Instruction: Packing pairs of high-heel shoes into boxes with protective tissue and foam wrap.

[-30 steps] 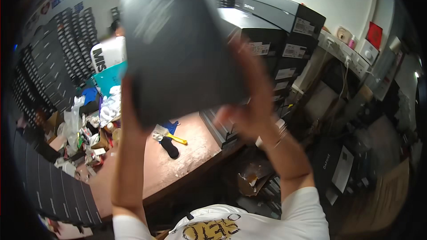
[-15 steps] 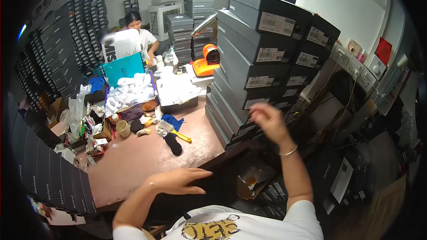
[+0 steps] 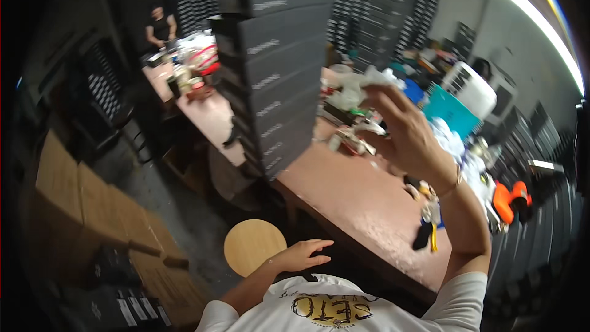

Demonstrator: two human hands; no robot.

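Note:
My right hand (image 3: 409, 138) is raised over the pink-topped table, its fingers curved and apart with nothing in them. To its left stands a tall stack of dark grey shoe boxes (image 3: 283, 74) at the table's edge, apart from the fingertips. Low in front of my body is my left hand (image 3: 304, 255), its fingers stretched out and empty, beside the table's near edge. On the pink tabletop (image 3: 350, 190), a brush with a yellow handle (image 3: 434, 240) lies next to a black pad-like item (image 3: 422, 236). Motion blurs much of the picture.
A round wooden stool (image 3: 254, 247) stands left of my left arm. Large brown cartons (image 3: 95, 203) line the left side. White crumpled items (image 3: 447, 138), a teal panel (image 3: 453, 109) and an orange device (image 3: 504, 201) crowd the table's right part. Another person (image 3: 161, 27) is far back left.
My view has swung left, bringing the stool, cartons and another box stack into sight. My right hand has moved from the right-hand box stack to above the table; both hands remain empty.

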